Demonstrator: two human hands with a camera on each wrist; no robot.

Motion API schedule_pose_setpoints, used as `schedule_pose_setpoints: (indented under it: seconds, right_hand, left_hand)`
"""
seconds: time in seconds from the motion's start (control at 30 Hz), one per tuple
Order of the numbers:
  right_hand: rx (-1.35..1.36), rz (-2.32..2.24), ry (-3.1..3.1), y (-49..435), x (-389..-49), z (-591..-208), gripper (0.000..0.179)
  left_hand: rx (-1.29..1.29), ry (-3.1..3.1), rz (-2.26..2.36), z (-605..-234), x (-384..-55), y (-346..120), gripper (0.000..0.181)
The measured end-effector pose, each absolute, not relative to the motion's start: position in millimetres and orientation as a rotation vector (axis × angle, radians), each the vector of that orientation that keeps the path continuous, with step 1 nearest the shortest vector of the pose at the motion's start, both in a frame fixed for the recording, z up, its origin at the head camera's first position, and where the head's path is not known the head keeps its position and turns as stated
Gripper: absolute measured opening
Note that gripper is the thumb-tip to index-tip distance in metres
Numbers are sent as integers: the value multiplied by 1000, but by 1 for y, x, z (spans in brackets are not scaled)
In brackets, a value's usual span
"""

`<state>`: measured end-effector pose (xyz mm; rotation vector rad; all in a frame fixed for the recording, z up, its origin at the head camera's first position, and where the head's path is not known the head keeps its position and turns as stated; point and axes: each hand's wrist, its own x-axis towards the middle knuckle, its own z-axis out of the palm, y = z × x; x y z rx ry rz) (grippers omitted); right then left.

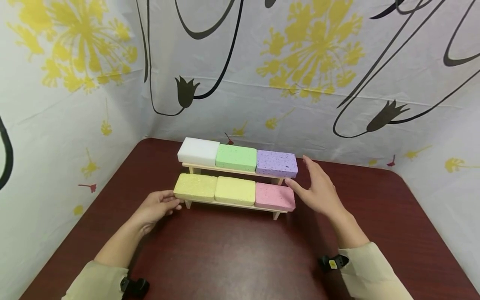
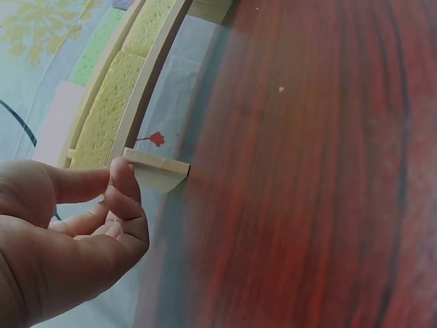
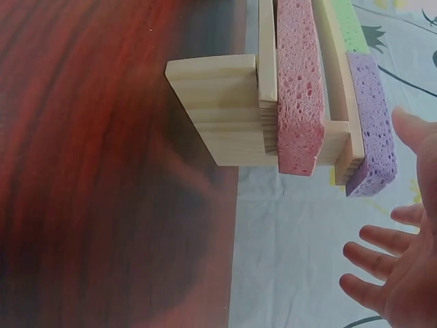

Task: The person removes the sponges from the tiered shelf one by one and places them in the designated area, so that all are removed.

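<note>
A two-tier wooden rack stands on the table and bears two rows of sponges. On the upper tier are a white sponge, a green sponge and a purple sponge. Below lie a mustard-yellow sponge, a pale yellow sponge and a pink sponge. My left hand pinches the left end of the lower tier, thumb against curled fingers. Beside the rack's right end, my right hand has its fingers spread, with its thumb near the purple sponge.
The dark reddish wooden table extends in front of the rack and to both sides. Behind it and at the sides hangs a white cloth with yellow and dark flower prints. Both wrists carry small black cameras.
</note>
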<state>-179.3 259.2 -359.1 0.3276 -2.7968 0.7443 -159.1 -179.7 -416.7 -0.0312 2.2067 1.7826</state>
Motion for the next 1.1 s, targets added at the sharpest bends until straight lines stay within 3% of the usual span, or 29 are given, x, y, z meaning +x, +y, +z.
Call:
schedule_pose_setpoints:
  seconds: [0.6,1.1]
  right_hand:
    - [429,737,-2845,237,-209,-349,104]
    - [529,638,-2682,244,-214,-353,84]
  left_hand:
    - [-34,2173,1799,-422,-160,-179,37]
    - [-34,2144,1825,-422,-160,-180,38]
